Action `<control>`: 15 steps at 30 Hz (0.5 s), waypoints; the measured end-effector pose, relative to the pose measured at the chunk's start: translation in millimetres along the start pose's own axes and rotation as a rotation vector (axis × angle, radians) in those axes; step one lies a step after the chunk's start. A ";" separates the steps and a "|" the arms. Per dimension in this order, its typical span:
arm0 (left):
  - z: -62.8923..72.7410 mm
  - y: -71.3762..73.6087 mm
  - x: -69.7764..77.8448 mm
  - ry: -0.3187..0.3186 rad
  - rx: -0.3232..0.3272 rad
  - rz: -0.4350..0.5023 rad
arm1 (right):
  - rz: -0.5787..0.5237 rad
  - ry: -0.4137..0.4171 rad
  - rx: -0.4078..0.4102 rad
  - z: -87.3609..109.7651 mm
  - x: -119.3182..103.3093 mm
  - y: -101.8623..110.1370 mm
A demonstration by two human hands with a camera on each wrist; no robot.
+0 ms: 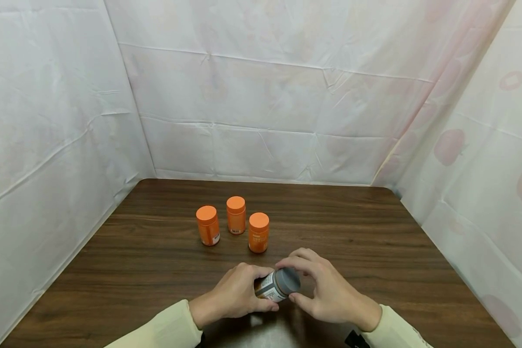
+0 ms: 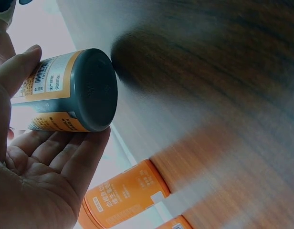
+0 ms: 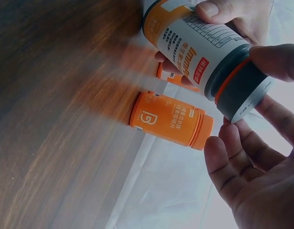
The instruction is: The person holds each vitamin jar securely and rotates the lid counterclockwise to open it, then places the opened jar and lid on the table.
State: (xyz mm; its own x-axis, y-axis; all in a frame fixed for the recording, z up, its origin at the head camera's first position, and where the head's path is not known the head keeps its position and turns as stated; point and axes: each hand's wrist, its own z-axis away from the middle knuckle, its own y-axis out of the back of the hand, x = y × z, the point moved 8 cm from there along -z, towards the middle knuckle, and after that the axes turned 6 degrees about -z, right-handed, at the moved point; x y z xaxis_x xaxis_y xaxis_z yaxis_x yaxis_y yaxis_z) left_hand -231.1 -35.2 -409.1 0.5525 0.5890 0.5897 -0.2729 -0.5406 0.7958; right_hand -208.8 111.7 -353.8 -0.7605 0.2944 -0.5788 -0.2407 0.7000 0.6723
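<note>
Head view, lower centre of the frame: the white-labelled supplement bottle (image 1: 269,288) is held between my two hands, tilted, its gray cap (image 1: 288,280) toward the right of the frame. My left grip (image 1: 237,292) is clamped around the bottle's body, thumb on one side and fingers on the other. My right grip (image 1: 326,292) pinches the gray cap, thumb and forefinger at opposite edges; in the right wrist view the other fingers are spread, apart from the label. The cap sits on the bottle, with an orange ring (image 3: 233,78) visible just below its rim. Label in the same view: orange lettering beginning "Imm", a red patch and a printed table (the finer characters are too small for me to read). Left wrist view: dark base facing the camera, barcode (image 2: 41,76) toward the upper left.

Three orange bottles with orange lids stand upright left of the frame's centre: one at left (image 1: 208,225), one farther back (image 1: 236,215), one at right (image 1: 258,232), nearest my hands. All are on the dark wood-grain counter (image 1: 352,222). White sheeting (image 1: 261,96) fills the upper frame; faint pink fruit prints (image 1: 450,146) show at right. Pale sleeves (image 1: 167,326) cover my forearms.
</note>
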 end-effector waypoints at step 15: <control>0.2 0.5 0.4 -0.003 0.009 0.013 | 0.059 -0.172 0.102 0.2 9.5 4.7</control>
State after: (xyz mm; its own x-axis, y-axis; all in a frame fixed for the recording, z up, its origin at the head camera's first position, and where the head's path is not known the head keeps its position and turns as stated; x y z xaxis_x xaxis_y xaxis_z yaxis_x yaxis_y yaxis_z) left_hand -230.8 -35.3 -408.5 0.5517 0.5801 0.5993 -0.2730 -0.5534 0.7869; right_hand -216.9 117.9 -356.3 -0.6554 0.4371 -0.6159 -0.1303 0.7378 0.6623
